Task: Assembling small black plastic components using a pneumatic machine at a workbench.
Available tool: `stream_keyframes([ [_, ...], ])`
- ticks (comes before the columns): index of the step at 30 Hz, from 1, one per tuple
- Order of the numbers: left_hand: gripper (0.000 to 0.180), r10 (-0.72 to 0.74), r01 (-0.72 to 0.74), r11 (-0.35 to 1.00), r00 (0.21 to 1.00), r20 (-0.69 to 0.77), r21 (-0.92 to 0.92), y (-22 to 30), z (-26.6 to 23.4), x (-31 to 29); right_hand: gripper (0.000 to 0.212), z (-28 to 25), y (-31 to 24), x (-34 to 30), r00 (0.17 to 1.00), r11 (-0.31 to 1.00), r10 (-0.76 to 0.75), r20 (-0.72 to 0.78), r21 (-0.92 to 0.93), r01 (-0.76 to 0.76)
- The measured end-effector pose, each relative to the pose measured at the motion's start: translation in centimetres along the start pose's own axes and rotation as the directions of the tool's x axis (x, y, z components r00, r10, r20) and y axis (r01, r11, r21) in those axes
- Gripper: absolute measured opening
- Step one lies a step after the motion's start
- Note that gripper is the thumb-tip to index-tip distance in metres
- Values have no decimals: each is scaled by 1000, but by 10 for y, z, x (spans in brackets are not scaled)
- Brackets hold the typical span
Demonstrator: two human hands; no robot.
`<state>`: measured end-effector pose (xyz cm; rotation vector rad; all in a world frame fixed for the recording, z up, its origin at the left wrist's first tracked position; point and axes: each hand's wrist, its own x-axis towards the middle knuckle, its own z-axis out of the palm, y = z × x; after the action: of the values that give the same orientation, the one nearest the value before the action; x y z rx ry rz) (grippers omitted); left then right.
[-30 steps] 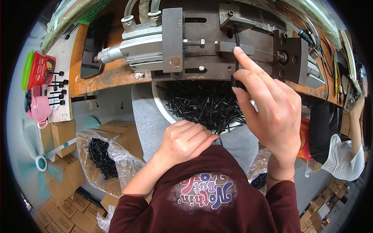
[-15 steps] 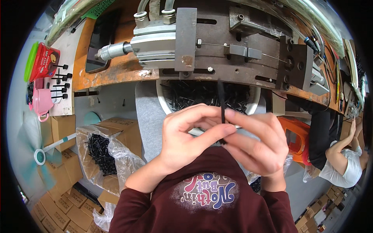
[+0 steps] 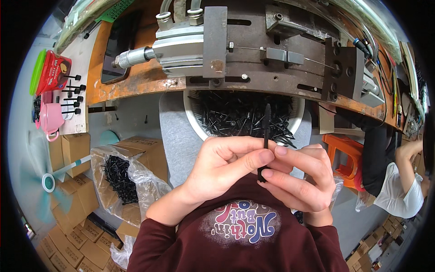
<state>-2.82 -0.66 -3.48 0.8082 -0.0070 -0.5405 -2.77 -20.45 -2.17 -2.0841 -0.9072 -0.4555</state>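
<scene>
A black mascara wand (image 3: 267,122) stands upright between my hands, its bristled tip up and its thicker cap end down. My left hand (image 3: 222,167) pinches the stem between thumb and forefinger. From the other side, the fingers of my right hand (image 3: 303,177) close on the wand near its lower end. Beyond the hands, a white basket (image 3: 192,119) on my lap holds a heap of similar black pieces (image 3: 231,113).
A metal clamping fixture (image 3: 215,43) sits on the wooden bench (image 3: 136,88) ahead. Left are a pink cup (image 3: 50,119), several upright wands (image 3: 74,99) and a bag-lined box of black parts (image 3: 120,179). An orange stool (image 3: 342,156) and a co-worker (image 3: 398,190) are at the right.
The wand has shifted slightly right, and its bristled tip now shows sharply instead of blurred. Both hands keep hold of it. The co-worker's arm has changed position.
</scene>
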Motion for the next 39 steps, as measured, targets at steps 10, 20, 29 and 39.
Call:
stream_keyframes([
  [10,19,-53,55,989,998,-19,137,-4,2,-6,33,5,0,0,784,685,618,-54,527,-504],
  [20,12,43,-5,745,998,-41,667,-20,0,4,20,21,19,-13,939,944,323,-122,114,-310],
  [29,43,468,-161,-155,857,215,975,-62,-66,35,78,20,62,-98,759,732,647,75,-339,-591],
  [39,41,678,289,139,669,-304,947,-55,-225,52,124,95,65,-124,649,644,742,166,-444,-623],
])
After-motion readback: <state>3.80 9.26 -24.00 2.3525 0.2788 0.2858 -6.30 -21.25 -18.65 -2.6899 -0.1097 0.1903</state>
